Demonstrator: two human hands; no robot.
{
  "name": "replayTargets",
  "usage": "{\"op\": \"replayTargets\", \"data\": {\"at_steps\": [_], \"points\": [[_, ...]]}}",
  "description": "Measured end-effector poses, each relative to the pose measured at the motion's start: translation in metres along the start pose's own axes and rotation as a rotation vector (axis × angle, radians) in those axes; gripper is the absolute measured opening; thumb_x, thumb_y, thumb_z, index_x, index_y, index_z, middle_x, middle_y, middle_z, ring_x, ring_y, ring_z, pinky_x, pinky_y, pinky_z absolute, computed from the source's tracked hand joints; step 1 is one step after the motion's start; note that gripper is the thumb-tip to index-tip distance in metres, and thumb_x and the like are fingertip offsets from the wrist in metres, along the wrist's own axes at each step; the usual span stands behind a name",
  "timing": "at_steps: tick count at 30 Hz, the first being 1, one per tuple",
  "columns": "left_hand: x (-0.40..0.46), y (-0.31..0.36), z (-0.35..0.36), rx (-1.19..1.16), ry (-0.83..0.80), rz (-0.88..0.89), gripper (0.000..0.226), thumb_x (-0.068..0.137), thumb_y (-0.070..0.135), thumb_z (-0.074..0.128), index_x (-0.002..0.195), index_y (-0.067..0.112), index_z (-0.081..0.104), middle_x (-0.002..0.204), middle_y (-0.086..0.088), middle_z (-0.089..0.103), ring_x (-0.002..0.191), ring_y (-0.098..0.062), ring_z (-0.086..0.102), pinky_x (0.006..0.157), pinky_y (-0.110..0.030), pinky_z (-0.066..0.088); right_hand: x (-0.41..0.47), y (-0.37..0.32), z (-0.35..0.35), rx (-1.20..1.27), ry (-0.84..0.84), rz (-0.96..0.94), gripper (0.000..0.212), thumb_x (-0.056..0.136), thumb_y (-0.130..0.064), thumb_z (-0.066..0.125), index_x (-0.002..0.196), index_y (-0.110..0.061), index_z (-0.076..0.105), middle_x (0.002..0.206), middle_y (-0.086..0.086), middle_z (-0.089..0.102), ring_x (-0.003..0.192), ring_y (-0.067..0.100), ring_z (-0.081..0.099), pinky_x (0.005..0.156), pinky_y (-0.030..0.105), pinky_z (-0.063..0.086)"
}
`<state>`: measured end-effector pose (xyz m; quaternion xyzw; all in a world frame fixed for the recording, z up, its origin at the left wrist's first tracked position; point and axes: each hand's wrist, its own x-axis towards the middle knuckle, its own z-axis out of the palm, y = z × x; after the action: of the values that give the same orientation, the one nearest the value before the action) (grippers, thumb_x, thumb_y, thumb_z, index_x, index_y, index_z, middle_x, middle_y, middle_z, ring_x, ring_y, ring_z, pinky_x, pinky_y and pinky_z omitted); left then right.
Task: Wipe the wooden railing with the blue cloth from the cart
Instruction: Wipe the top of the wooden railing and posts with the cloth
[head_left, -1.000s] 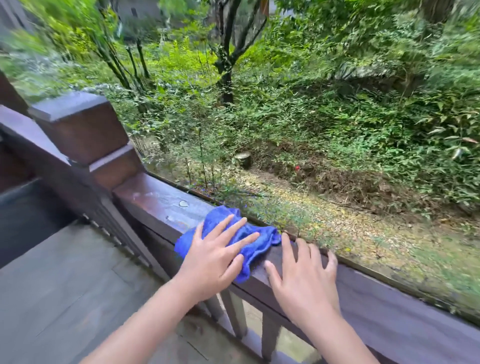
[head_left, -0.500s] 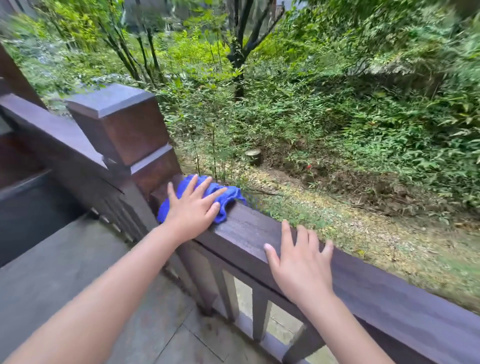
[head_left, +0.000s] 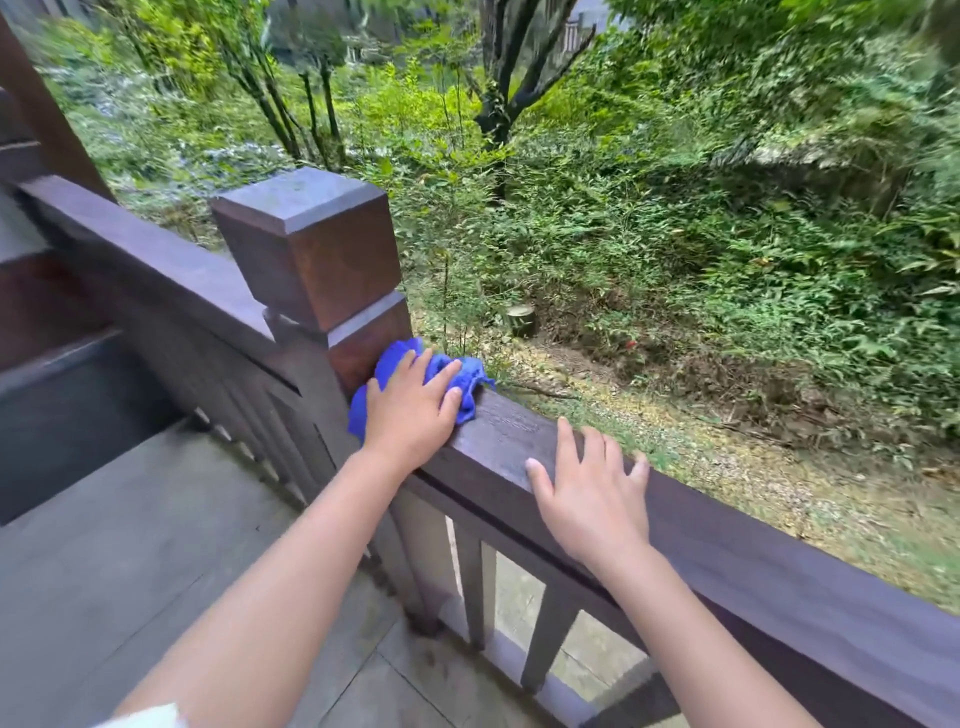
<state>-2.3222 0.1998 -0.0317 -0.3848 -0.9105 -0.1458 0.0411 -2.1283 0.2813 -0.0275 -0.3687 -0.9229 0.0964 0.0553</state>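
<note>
Head view: our left hand (head_left: 410, 410), fingers straight, presses the blue cloth (head_left: 395, 358) onto the wooden railing (head_left: 504, 431), butted against the corner post (head_left: 311, 249), while our right hand (head_left: 592, 499) lies splayed flat, holding nothing, on open rail beside it.

We are pressing our left hand (head_left: 410, 410) on the cloth (head_left: 470, 376), which is lying on the railing (head_left: 509, 436), touching the corner post (head_left: 311, 249) at its left. Our right hand (head_left: 592, 499) is resting flat on the same rail, further right and apart from the cloth. Shrubs (head_left: 675, 249) are growing beyond the railing.
</note>
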Motion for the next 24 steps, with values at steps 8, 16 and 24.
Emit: {"op": "replayTargets", "data": {"at_steps": [8,16,24], "points": [[-0.059,0.031,0.014,-0.060,0.092,0.094,0.046,0.092,0.043,0.029,0.136,0.035,0.036,0.151,-0.001,0.033,0.143,-0.017,0.019,0.113,-0.053,0.014,-0.001,0.003,0.002,-0.012,0.029,-0.008,0.065,0.091,-0.054,0.022,0.145,-0.019,0.013,0.149,0.008,0.029,0.137,0.024,0.023,0.112,0.054,0.013],[-0.006,-0.015,-0.017,-0.158,-0.180,0.054,0.064,0.081,0.032,0.017,0.144,0.036,0.006,0.159,0.001,0.000,0.144,-0.010,-0.006,0.114,-0.051,-0.010,0.010,-0.003,-0.015,0.074,-0.080,-0.033,0.065,0.091,-0.057,0.025,0.146,-0.027,0.007,0.157,0.006,0.011,0.145,0.020,0.007,0.113,0.059,-0.001],[-0.014,-0.057,-0.034,-0.059,-0.204,0.282,0.076,0.083,0.025,0.059,0.144,0.009,0.018,0.156,-0.009,0.015,0.144,-0.017,0.014,0.116,-0.025,0.010,0.064,-0.079,-0.013,0.111,-0.055,-0.431,0.067,0.087,-0.047,0.048,0.144,-0.025,0.021,0.158,0.005,0.014,0.144,0.021,0.012,0.117,0.046,0.013]]}}
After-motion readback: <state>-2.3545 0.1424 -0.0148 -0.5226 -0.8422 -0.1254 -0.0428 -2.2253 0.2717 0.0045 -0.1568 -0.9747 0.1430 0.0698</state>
